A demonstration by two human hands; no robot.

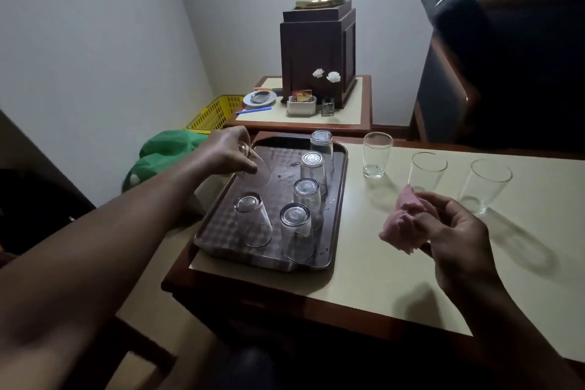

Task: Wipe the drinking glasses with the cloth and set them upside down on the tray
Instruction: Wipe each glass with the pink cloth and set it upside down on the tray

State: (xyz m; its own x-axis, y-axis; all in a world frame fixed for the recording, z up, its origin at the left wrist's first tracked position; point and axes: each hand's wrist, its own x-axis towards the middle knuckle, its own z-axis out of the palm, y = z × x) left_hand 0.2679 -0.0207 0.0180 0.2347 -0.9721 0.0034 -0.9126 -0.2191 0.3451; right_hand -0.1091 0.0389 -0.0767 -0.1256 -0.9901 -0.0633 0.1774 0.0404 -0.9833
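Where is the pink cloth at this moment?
The pink cloth is right of centre in the head view, gripped by the right hand above the table, right of the tray and near the middle upright glass.

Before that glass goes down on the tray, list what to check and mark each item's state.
1. Left hand grips the held glass: ok, fingers curled round it.
2. Held glass fully upside down: not ok, it is tilted.
3. Bare spot on the tray beneath it: ok.
4. Front-left upturned glass stands apart from it: ok.
5. Held glass wiped dry: cannot tell.
6. Cloth in the right hand, three upright glasses on the table: ok.
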